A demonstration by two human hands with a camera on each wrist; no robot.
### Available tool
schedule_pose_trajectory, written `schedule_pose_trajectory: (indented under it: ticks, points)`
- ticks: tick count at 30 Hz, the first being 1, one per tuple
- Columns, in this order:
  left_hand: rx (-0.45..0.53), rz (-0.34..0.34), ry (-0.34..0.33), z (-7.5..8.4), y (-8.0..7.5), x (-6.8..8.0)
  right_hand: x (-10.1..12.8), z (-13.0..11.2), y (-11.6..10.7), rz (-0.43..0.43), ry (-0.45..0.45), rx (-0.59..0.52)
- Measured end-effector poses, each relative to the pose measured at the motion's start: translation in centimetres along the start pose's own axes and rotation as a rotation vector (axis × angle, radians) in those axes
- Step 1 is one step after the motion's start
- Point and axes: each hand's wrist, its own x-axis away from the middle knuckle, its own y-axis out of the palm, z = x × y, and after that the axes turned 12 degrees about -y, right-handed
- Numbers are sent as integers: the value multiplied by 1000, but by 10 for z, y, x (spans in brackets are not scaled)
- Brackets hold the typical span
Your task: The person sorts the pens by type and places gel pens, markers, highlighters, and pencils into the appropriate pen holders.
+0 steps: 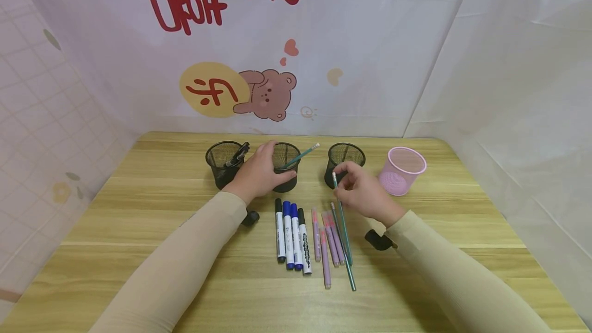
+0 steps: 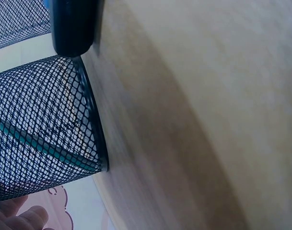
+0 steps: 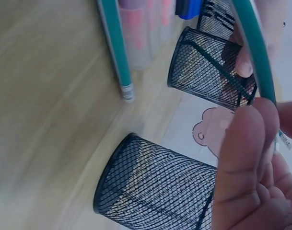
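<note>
The right hand (image 1: 367,194) pinches a green pencil (image 1: 341,209) near its upper end, thumb and fingertips closed on the shaft, while its lower end is still among the pens lying on the worktop (image 1: 139,209); the right wrist view shows the shaft crossing the fingertips (image 3: 244,139). The left hand (image 1: 259,173) curls round the middle mesh cup (image 1: 285,161), its grip steadying the wall of a cup that already holds another green pencil (image 1: 300,155) leaning out over the rim. To do this well, the pencil wants lifting clear of its neighbours before it swings, then tipping upright so the point goes down inside the rim rather than catching the mesh; the steadying hand should keep the light cup from sliding or tipping. A second green pencil (image 1: 348,263) lies just beside the held one and could roll if nudged. Left of it lie pink pens (image 1: 326,243), then a row of markers (image 1: 291,238) with black and blue caps. The leaning pencil in the middle cup partly bars the opening, so entry from the near side looks easier. A left mesh cup (image 1: 223,163) holds dark pens, a right mesh cup (image 1: 344,161) stands just behind the right hand, and a pink mesh cup (image 1: 401,170) stands further right.
</note>
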Motion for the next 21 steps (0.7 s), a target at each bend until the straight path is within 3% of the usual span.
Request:
schedule_pose_trajectory:
  ticks: [10, 14, 21]
  points:
    - [-12, -3, 4, 0, -1, 1, -7, -16, -3, 222, -117, -136]
    - [-16, -8, 1, 0, -2, 1, -11, -22, -3, 343, -174, -168]
    - [-17, -14, 0, 0, -2, 0, -22, -30, -3, 587, -296, -323]
